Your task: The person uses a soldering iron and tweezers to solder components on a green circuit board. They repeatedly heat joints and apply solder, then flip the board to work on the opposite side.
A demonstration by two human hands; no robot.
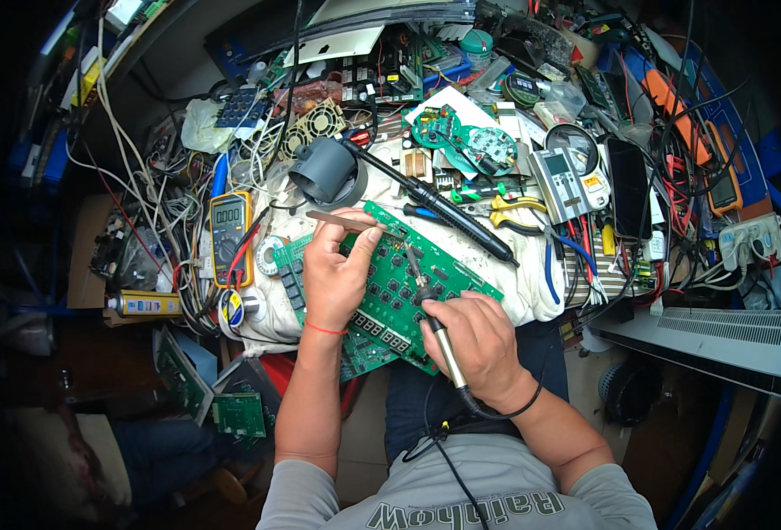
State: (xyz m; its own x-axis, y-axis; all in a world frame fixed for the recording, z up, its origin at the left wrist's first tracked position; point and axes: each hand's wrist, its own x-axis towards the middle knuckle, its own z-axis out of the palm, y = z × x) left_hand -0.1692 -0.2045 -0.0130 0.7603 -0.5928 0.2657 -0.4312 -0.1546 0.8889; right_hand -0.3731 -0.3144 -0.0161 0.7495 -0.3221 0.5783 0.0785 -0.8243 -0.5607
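Note:
A large green circuit board (443, 269) lies tilted on a white cloth in front of me. My left hand (337, 269) rests on the board's left part and pinches a thin flat metal tool (333, 218) that points left. My right hand (479, 340) grips a soldering iron (428, 305) by its handle; the tip touches the middle of the board. The iron's black cable runs down over my wrist.
A yellow multimeter (229, 227) lies to the left, a solder reel (269, 253) beside it. A grey fume tube on a black arm (329, 172) stands just behind the board. Pliers (505, 208), meters, round green boards (466, 137) and tangled wires crowd the back and right.

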